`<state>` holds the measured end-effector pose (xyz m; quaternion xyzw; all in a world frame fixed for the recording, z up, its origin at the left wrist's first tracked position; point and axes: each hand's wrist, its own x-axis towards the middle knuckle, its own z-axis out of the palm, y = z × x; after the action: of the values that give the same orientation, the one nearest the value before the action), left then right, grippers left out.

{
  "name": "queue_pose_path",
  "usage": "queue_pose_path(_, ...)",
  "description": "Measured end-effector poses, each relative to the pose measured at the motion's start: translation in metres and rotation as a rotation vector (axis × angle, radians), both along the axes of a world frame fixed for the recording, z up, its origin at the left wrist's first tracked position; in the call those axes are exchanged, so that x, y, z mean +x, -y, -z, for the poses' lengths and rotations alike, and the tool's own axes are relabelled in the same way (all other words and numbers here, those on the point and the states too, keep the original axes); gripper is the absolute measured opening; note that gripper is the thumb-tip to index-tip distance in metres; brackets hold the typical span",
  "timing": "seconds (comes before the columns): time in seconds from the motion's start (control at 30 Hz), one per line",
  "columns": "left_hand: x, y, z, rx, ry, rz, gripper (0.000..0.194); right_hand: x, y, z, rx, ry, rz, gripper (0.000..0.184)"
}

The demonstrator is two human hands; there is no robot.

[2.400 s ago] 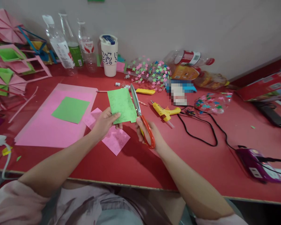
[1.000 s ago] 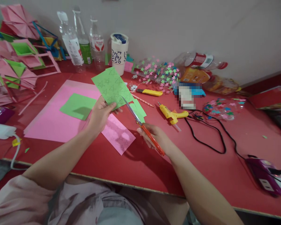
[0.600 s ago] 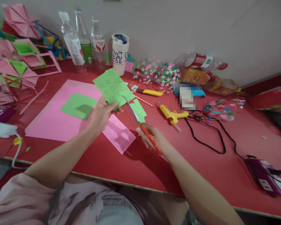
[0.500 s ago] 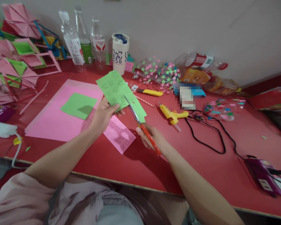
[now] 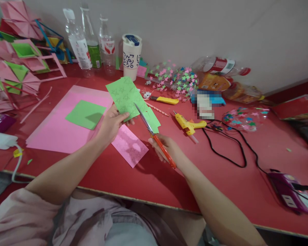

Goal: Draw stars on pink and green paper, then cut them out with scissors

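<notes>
My left hand (image 5: 115, 124) pinches the lower corner of a green sheet of paper (image 5: 124, 94) with stars drawn on it, held above the table. Red-handled scissors (image 5: 164, 150) are gripped in my right hand (image 5: 169, 147); their blades lie across the sheet's right part, with a green paper strip (image 5: 152, 119) on the far side of them. Below both hands a pink sheet with drawn stars (image 5: 133, 145) lies in shadow on the table. A green square of paper (image 5: 86, 114) rests on large pink sheets (image 5: 50, 136) left of my left hand.
Behind stand plastic bottles (image 5: 93, 51) and a white cup (image 5: 131, 61). Bags of paper stars (image 5: 186, 82), a yellow box cutter (image 5: 166, 100) and a yellow glue gun (image 5: 187, 124) with black cord lie rightward. Pink paper models (image 5: 17, 75) fill the left; a purple power strip (image 5: 290, 193) sits right.
Both hands, the green sheet and the scissors hold nearly the same position. The view has shifted very slightly.
</notes>
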<state>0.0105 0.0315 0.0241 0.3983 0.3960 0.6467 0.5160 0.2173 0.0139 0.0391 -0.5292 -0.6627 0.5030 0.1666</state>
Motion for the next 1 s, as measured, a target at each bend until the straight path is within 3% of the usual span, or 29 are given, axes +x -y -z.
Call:
queue_pose_path(0.07, -0.0012, -0.0006, 0.0011, 0.032, -0.008, -0.007, 0.004, 0.0, -0.0001, 0.0, -0.015, -0.008, -0.012, 0.053)
queue_pose_path(0.33, 0.0012, -0.0012, 0.0066, 0.117, -0.119, 0.019, 0.02, -0.0002, 0.0034, -0.0007, -0.016, 0.017, -0.021, 0.052)
queue_pose_path(1.0, 0.0059, 0.0018, 0.0057, 0.05, -0.09, 0.065, 0.019, -0.0055, 0.0074, -0.0019, -0.008, 0.002, 0.03, 0.054)
